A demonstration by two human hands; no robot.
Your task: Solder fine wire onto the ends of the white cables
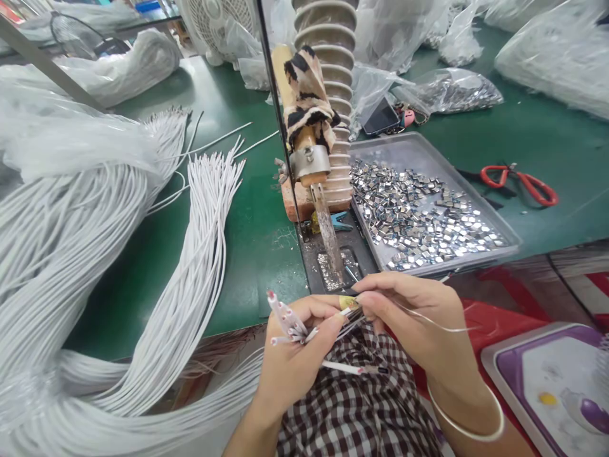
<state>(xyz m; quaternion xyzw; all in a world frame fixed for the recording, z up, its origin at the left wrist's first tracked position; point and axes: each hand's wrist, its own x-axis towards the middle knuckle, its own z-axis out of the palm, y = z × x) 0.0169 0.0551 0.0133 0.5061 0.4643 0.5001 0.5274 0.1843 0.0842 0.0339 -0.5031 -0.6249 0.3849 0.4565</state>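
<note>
My left hand (299,349) is closed round several white cables (291,320), whose stripped ends stick up between thumb and fingers. One of its fingertips wears a yellow covering (348,303). Right beside it, my right hand (404,311) pinches at a cable's end; a thin silvery wire (432,322) runs back under its fingers. What exactly sits between the right fingertips is too small to make out. Just above both hands hangs the tip of a soldering iron (328,235), its handle wrapped in patterned cloth (309,89). One more cable end (352,368) juts out below the left hand.
Right of the iron, a clear tray (431,152) holds many small metal connector shells (413,216). Red-handled pliers (518,181) and a phone (380,116) lie beyond it. Big bundles of white cable (195,241) cover the left. A ribbed hose (333,63) stands behind the iron.
</note>
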